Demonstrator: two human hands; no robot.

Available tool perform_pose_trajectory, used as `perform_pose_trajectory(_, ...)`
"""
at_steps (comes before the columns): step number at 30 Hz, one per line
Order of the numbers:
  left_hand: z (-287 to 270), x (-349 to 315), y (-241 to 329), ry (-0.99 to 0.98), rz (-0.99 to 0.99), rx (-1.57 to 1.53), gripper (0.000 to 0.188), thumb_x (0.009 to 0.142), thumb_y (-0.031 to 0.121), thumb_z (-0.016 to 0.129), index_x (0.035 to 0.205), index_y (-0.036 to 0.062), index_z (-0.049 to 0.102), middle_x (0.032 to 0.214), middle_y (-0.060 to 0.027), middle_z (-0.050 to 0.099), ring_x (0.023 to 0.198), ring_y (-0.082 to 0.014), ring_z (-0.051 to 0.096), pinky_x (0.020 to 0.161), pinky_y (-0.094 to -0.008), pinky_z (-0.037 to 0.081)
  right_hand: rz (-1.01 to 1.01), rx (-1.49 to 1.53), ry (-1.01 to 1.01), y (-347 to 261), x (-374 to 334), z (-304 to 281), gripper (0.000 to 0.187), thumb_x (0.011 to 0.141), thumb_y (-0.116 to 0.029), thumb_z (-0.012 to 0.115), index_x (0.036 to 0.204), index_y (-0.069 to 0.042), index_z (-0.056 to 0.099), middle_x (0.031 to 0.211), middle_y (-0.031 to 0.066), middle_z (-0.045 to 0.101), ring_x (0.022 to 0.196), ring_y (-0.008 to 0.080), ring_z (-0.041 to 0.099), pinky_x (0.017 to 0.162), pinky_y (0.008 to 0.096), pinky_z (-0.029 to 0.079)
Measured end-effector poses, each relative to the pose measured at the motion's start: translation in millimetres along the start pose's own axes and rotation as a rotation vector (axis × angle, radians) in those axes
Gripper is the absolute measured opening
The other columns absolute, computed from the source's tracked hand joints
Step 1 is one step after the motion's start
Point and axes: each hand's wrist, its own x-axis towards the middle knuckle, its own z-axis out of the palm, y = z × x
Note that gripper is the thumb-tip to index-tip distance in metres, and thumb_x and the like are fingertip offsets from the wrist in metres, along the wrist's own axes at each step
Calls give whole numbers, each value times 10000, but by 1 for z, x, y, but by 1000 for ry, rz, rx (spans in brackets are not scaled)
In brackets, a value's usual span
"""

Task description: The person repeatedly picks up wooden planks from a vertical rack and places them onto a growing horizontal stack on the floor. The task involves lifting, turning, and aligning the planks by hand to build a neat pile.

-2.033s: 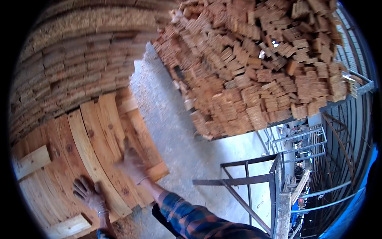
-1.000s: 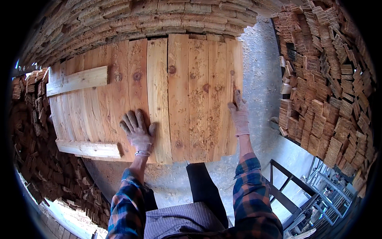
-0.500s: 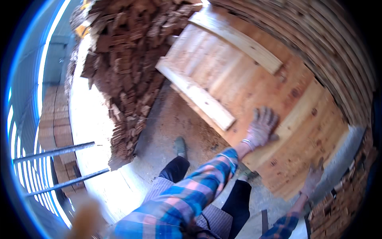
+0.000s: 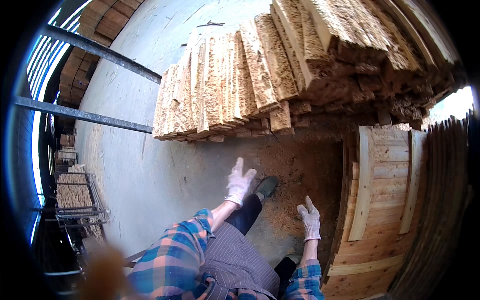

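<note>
My left hand (image 4: 239, 183), in a pale work glove, hangs over the floor in front of me. Its fingers are apart and nothing is in them. Gloved the same way, my right hand (image 4: 309, 219) is off to the right, over sawdust, with fingers extended and no object in its grasp. It is the nearer hand to the wooden panel (image 4: 387, 197) on the right, but a gap lies between them. Two pale battens, a left batten (image 4: 363, 185) and a right batten (image 4: 411, 182), run across that panel.
A large stack of rough-sawn boards (image 4: 225, 82) lies ahead, its ends toward me. Sawdust (image 4: 290, 185) covers part of the concrete floor (image 4: 120, 170). Two metal bars (image 4: 100, 52) reach in from the left. Beside the panel, more boards stand stacked (image 4: 440, 200) at far right.
Both hands have come off the panel, which my left hand was lying on. My view has turned left, so the panel is now at the right and the board stack is ahead.
</note>
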Motion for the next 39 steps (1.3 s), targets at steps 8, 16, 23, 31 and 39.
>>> perform_pose_trajectory(8, -105, 129, -91, 400, -351, -559, 817, 802, 201, 726, 1434, 21, 241, 1438, -230, 321, 1286, -302, 401, 1019, -332, 370, 221, 659, -336, -83, 128, 194, 456, 889, -82, 588, 1291, -16, 382, 848, 91, 553, 693, 188, 539, 575, 290, 467)
perform_pose_trajectory(16, -79, 193, -70, 439, -609, -1046, 946, 761, 460, 725, 1435, 33, 217, 1261, -177, 482, 1123, -353, 506, 874, -444, 451, 144, 452, -159, -101, 214, 287, 449, 871, -380, 630, 1187, -94, 487, 1137, 130, 529, 997, 319, 528, 792, 495, 474)
perform_pose_trajectory(23, -84, 199, -70, 285, -712, -1909, 817, 790, 470, 688, 1404, 105, 291, 1415, -178, 293, 1302, -398, 278, 1056, -587, 250, 243, 953, -224, -107, 197, 352, 398, 893, -347, 597, 1139, -49, 502, 1061, 131, 531, 948, 272, 536, 793, 501, 504)
perform_pose_trajectory(31, -77, 199, -91, 161, -694, -1710, 655, 836, 331, 652, 1358, 71, 355, 1337, -128, 425, 1237, -345, 375, 1020, -573, 312, 234, 857, -208, -138, 201, 338, 279, 846, -277, 659, 965, -35, 587, 878, 117, 619, 759, 280, 610, 666, 423, 535)
perform_pose_trajectory(39, -80, 186, -29, 114, -754, -1575, 696, 838, 276, 634, 1394, 48, 285, 1400, -248, 231, 1292, -411, 271, 1065, -526, 308, 4, 894, -177, -109, 191, 345, 434, 864, -237, 661, 1210, -15, 519, 1167, 42, 569, 1028, 118, 501, 899, 283, 411)
